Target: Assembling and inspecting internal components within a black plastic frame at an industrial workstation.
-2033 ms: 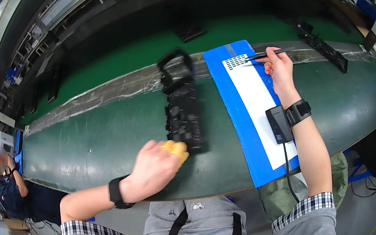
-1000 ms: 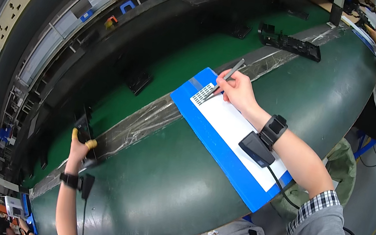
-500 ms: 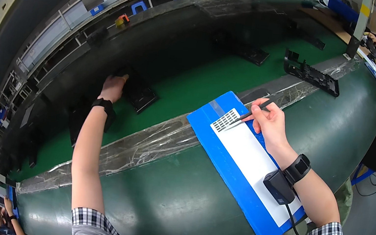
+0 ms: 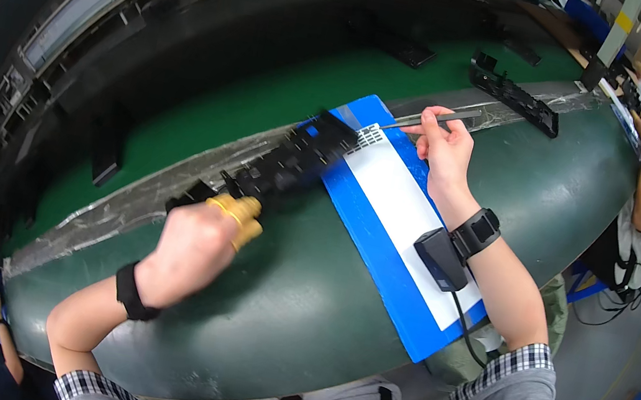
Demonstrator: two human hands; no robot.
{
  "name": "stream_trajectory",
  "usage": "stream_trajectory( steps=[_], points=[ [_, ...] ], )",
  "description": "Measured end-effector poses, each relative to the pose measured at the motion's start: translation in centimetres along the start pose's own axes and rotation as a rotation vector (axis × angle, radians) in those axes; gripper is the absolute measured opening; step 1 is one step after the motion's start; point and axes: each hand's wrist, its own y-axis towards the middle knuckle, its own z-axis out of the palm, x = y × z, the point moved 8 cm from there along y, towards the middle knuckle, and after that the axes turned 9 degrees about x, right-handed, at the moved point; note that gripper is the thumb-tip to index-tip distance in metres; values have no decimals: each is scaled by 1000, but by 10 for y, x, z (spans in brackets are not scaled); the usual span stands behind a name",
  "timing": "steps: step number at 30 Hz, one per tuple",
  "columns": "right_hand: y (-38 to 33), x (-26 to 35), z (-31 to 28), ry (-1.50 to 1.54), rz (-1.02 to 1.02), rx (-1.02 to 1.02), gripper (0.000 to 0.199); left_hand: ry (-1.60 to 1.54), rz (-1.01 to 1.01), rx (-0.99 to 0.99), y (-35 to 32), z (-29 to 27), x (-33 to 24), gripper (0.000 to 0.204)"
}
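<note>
Drawn nearer since half a second ago, the left hand (image 4: 198,247) grips a long, black, moulded-plastic part (image 4: 283,168) over the dark green surface (image 4: 278,303), near its far edge. Probably light, stiff, best held by solid edges. Right hand (image 4: 447,153) pinches slim grey tweezers (image 4: 404,123).

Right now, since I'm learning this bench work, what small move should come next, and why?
Probably steady the black part with the left hand: it looks blurred, and its far end shows over the blue board, close to the small dark pieces where the pointed tool in the right hand points.
</note>
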Motion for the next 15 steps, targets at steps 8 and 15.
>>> stream_trajectory(
  steps=[8,15],
  points=[
    [-52,18,68,29,37,303,12,-83,-124,197,-8,25,-47,45],
    [-71,6,93,9,152,460,7,-81,-149,140,-12,25,-18,59]
  ],
)
